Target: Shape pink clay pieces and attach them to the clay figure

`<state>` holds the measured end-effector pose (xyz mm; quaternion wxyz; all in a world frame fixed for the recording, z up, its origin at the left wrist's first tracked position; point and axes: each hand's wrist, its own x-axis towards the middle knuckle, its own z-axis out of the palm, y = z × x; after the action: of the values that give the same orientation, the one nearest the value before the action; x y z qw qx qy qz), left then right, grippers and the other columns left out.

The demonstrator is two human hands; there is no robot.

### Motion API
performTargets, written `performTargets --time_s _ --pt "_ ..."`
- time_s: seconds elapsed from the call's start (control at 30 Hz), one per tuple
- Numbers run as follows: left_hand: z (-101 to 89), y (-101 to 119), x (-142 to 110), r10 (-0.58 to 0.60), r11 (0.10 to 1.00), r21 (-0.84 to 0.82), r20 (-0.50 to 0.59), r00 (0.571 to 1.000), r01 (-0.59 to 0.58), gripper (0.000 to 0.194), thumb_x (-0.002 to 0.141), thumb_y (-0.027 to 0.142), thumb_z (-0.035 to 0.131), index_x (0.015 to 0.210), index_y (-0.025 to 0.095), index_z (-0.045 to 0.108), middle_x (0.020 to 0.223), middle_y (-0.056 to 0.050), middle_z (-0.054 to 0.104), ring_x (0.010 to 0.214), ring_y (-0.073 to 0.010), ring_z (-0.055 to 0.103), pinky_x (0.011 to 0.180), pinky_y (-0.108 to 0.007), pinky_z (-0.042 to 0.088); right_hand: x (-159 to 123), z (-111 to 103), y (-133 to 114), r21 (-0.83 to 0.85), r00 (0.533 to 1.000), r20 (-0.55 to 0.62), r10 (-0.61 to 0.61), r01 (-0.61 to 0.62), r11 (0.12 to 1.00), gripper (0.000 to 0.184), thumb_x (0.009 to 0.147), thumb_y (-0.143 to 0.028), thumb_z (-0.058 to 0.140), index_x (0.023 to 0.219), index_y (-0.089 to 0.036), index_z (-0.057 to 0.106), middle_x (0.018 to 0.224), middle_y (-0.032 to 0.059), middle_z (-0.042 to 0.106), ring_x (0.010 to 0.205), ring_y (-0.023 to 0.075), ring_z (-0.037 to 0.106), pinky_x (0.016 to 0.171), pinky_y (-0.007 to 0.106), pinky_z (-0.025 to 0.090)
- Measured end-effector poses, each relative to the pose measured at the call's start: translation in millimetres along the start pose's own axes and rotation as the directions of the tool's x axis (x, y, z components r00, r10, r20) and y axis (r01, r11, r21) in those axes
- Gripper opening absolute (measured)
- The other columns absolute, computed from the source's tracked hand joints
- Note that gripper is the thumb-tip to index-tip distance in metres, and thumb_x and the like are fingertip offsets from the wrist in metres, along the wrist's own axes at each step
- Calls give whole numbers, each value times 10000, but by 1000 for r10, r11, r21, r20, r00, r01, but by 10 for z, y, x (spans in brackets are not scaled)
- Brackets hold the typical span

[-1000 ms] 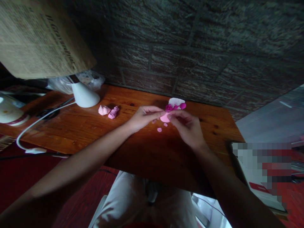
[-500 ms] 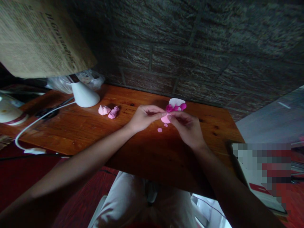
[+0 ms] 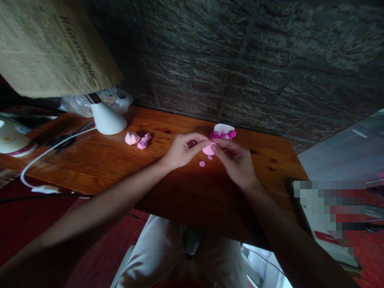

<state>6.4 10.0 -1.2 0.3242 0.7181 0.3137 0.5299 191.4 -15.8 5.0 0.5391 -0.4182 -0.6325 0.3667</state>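
Both hands meet over a light pink, rounded piece of modelling clay (image 3: 209, 150), whose lower part shows below the fingertips. My left hand (image 3: 182, 149) is closed in a pinch at its upper left edge. From the right, my right hand (image 3: 237, 158) pinches at its other side, thumb against the pink surface. Just behind the fingertips, small magenta clay pieces (image 3: 231, 135) lie against a white piece (image 3: 224, 128). Two small flat pink bits, the larger pink bit (image 3: 202, 164) nearer to me, rest on the wood in front. Fingers hide the top of the held piece.
Two pink clay lumps (image 3: 138, 140) sit on the wooden table (image 3: 168, 180) to the left, near a white lamp base (image 3: 108, 120) with a cord. Scissors (image 3: 60, 140) and a white cup (image 3: 13, 140) are farther left. A dark stone wall (image 3: 192, 72) stands behind.
Both hands stay at the same spot with the pink clay piece. The fingers have shifted only slightly, and the whole view has moved a little.
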Motion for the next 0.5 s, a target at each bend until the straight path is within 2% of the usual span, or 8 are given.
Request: performTargets --time_s 0.1,0.17,0.3,0.5 --pt "17 -14 17 -29 998 -56 -64 998 26 258 887 389 738 912 133 761 894 -69 797 783 -133 716 735 -232 558 14 2 12 30 999 -4 34 -34 999 271 787 -430 799 995 -255 790 984 32 810 909 224 750 801 376 612" --pt "19 -10 26 -58 995 -89 -66 996 52 260 876 388 750 936 135 763 910 -70 798 782 -129 711 741 -236 555 19 -3 13 35 999 -7 36 -36 999 242 792 -425 790 966 -256 792 972 22 812 882 212 750 786 366 616" --pt "5 45 33 -101 985 -140 -8 995 99 237 861 372 765 927 145 784 923 -68 803 781 -125 703 732 -237 543 20 -18 -4 1 1000 -15 9 -9 1000 145 814 -347 758 922 -259 798 909 5 810 829 194 745 773 350 609" --pt "-36 82 47 -261 939 -206 90 961 274 241 811 389 809 874 156 806 851 -60 798 683 -120 668 603 -226 488 4 -8 -21 -43 1000 2 -29 29 999 129 821 -305 724 913 -256 800 874 4 807 766 181 732 731 331 581"
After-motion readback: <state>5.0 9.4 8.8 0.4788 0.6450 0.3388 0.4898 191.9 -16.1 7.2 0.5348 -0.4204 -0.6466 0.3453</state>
